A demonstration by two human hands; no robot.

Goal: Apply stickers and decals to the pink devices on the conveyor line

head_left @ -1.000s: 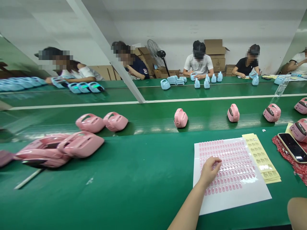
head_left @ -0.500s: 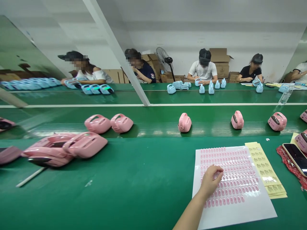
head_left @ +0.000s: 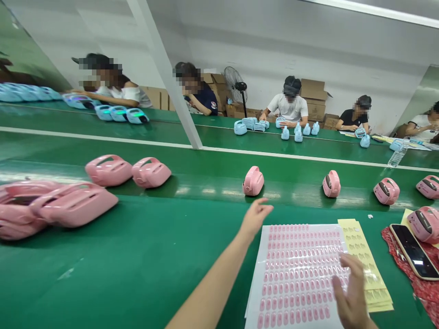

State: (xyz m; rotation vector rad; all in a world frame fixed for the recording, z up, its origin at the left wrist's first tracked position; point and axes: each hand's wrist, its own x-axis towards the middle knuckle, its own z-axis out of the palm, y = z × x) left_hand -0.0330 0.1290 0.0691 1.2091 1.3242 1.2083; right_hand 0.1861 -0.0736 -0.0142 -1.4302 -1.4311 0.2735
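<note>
My left hand [head_left: 254, 219] reaches past the upper left corner of a white sheet [head_left: 255, 292], its fingers stretched out and nothing visible in them. Just beyond its fingertips a pink plastic device with a carry handle [head_left: 253, 182] stands on the green belt. Over the sheet's right side is my right hand [head_left: 353, 292], slightly blurred, thumb and fingers apart and holding nothing visible. Rows of small pink oval stickers [head_left: 291, 276] cover the sheet. Yellow sticker sheets [head_left: 373, 274] lie partly under its right edge.
Several pink devices [head_left: 73, 205] are piled at left; others [head_left: 331, 184] stand along the belt. A phone [head_left: 413, 251] lies on red cloth [head_left: 423, 290] at right. Across the line, people [head_left: 288, 107] sit with blue devices [head_left: 240, 128]. A slanted post [head_left: 171, 82] rises in front of them.
My left hand has moved from the sticker rows up and left toward the pink device. My right hand has come into view over the sheet. The view has tilted and shifted.
</note>
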